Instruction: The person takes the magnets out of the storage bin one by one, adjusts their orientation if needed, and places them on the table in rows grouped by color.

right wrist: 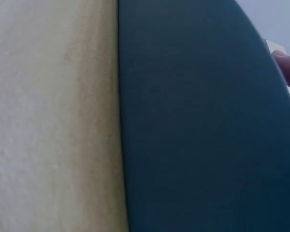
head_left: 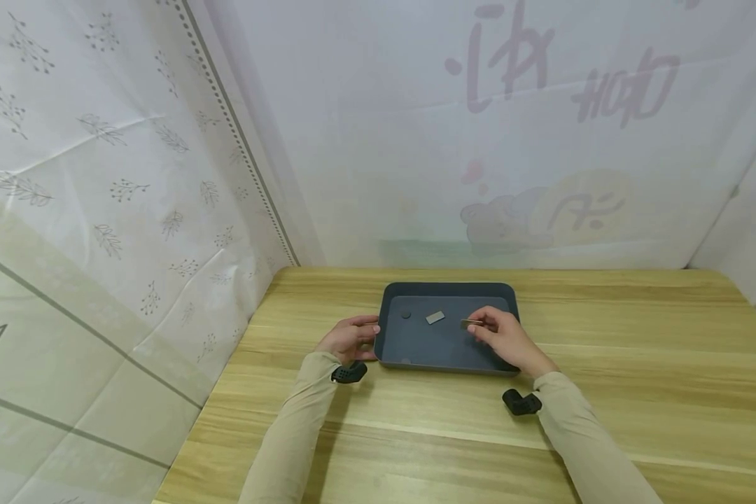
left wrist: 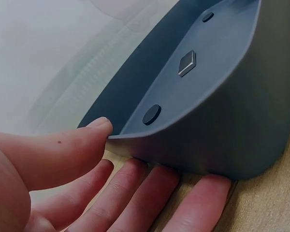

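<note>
A dark blue-grey rectangular tray (head_left: 444,353) lies on the wooden table. My left hand (head_left: 353,337) holds its left end, thumb (left wrist: 94,133) on the rim and fingers against the outer wall near the base. Above the tray's right part, my right hand (head_left: 500,336) pinches a thin flat rectangular piece (head_left: 470,323) between thumb and fingertips; only a pale bit of it shows in the right wrist view. Inside the tray lie a small silvery rectangular block (head_left: 435,318) and a dark round disc (head_left: 406,314). The left wrist view shows another dark disc (left wrist: 208,17) farther in.
The wood-grain table (head_left: 636,364) extends on both sides of the tray. Behind it hangs a pale printed curtain (head_left: 384,140), and a leaf-patterned sheet (head_left: 132,175) covers the left side. A black wrist camera (head_left: 521,403) sits by the tray's front right corner.
</note>
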Action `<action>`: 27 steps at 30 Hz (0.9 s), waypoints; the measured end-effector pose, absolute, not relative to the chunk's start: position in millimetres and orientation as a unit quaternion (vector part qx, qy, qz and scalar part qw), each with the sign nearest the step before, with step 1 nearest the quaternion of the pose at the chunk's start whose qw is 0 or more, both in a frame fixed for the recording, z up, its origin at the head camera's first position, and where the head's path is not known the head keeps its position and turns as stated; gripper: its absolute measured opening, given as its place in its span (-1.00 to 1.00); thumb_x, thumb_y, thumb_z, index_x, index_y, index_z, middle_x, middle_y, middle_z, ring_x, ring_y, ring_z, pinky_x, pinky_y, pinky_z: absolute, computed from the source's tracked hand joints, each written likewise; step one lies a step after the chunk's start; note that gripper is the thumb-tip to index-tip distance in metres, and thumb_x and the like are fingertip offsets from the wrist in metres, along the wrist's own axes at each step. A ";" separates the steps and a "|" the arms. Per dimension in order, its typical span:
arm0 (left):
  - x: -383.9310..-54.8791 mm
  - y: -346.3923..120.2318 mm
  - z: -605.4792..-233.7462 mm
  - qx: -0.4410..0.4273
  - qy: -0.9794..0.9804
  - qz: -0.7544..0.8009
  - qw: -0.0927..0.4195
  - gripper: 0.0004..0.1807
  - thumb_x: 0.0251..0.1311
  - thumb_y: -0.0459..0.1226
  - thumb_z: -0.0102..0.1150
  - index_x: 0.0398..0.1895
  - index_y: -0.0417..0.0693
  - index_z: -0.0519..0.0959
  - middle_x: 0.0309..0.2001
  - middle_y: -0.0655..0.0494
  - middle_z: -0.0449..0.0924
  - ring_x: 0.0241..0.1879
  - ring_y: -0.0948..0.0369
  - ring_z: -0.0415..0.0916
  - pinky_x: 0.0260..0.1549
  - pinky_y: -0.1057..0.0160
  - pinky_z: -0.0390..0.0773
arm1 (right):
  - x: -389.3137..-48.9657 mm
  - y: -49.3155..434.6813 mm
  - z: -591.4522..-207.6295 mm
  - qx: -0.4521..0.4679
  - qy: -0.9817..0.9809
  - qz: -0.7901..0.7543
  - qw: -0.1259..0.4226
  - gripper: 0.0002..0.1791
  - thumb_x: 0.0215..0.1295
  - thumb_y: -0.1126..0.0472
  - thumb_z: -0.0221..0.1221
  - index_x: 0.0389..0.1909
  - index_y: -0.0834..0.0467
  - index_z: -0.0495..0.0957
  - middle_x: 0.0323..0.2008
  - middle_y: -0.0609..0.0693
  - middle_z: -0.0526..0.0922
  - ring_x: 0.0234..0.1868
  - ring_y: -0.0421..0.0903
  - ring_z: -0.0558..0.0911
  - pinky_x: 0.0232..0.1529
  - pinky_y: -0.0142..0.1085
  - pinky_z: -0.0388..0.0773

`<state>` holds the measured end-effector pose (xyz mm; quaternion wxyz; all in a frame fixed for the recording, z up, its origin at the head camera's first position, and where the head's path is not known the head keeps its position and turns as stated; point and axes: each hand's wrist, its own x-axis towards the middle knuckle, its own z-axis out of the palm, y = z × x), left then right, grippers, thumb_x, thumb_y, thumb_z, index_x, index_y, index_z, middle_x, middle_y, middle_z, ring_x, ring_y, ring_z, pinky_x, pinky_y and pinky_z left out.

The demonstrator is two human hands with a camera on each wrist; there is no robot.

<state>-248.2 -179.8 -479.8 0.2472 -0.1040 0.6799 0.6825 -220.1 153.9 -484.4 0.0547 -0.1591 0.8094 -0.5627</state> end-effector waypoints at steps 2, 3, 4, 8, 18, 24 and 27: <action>-248.1 -179.9 -479.9 -0.104 0.680 0.682 0.248 -0.46 0.34 -0.35 0.10 0.38 -0.13 0.32 0.22 -0.23 0.43 -0.12 0.08 0.55 -0.23 0.05 0.61 | -220.4 154.5 -483.9 -0.161 0.805 -0.568 0.059 -0.77 0.39 0.27 0.13 -0.05 0.32 0.49 -0.18 0.32 0.64 -0.30 0.15 0.60 -0.25 -0.20 0.60; -248.2 -180.0 -479.9 -0.106 0.679 0.682 0.249 -0.46 0.34 -0.35 0.10 0.38 -0.12 0.32 0.22 -0.22 0.43 -0.12 0.08 0.55 -0.23 0.06 0.61 | -220.5 154.6 -483.5 -0.163 0.804 -0.569 0.060 -0.77 0.39 0.27 0.13 -0.04 0.32 0.49 -0.17 0.32 0.64 -0.30 0.15 0.61 -0.25 -0.18 0.60; -248.2 -180.0 -479.7 -0.108 0.679 0.682 0.250 -0.46 0.34 -0.35 0.10 0.38 -0.12 0.32 0.22 -0.22 0.43 -0.12 0.09 0.55 -0.23 0.06 0.61 | -220.8 154.7 -483.1 -0.164 0.802 -0.571 0.061 -0.77 0.39 0.27 0.13 -0.04 0.33 0.48 -0.17 0.33 0.64 -0.30 0.15 0.61 -0.24 -0.17 0.60; -248.4 -179.8 -479.1 -0.106 0.681 0.679 0.252 -0.45 0.35 -0.35 0.09 0.39 -0.13 0.30 0.24 -0.21 0.41 -0.09 0.09 0.53 -0.23 0.07 0.61 | -222.8 156.4 -483.4 -0.169 0.801 -0.571 0.061 -0.77 0.39 0.26 0.13 -0.04 0.32 0.48 -0.18 0.29 0.65 -0.31 0.09 0.62 -0.22 -0.20 0.61; -249.4 -181.3 -479.3 -0.103 0.680 0.681 0.254 -0.44 0.34 -0.34 0.09 0.41 -0.13 0.28 0.27 -0.22 0.37 -0.06 0.07 0.52 -0.21 0.06 0.61 | -220.2 159.9 -476.1 -0.178 0.796 -0.576 0.060 -0.74 0.40 0.25 0.12 0.01 0.31 0.48 -0.18 0.31 0.64 -0.28 0.16 0.62 -0.21 -0.17 0.62; -250.0 -182.4 -479.1 -0.103 0.678 0.680 0.258 -0.44 0.34 -0.34 0.09 0.40 -0.14 0.28 0.29 -0.23 0.35 -0.04 0.07 0.53 -0.18 0.05 0.61 | -218.3 164.8 -474.0 -0.188 0.805 -0.561 0.047 -0.73 0.39 0.25 0.13 0.03 0.29 0.49 -0.20 0.24 0.66 -0.31 0.16 0.61 -0.22 -0.17 0.61; -250.3 -182.0 -479.2 -0.102 0.677 0.681 0.260 -0.44 0.35 -0.35 0.08 0.40 -0.13 0.28 0.30 -0.23 0.34 -0.03 0.06 0.52 -0.19 0.06 0.61 | -216.4 167.8 -472.2 -0.188 0.809 -0.555 0.043 -0.72 0.39 0.23 0.14 0.03 0.27 0.50 -0.21 0.22 0.66 -0.33 0.17 0.59 -0.22 -0.21 0.59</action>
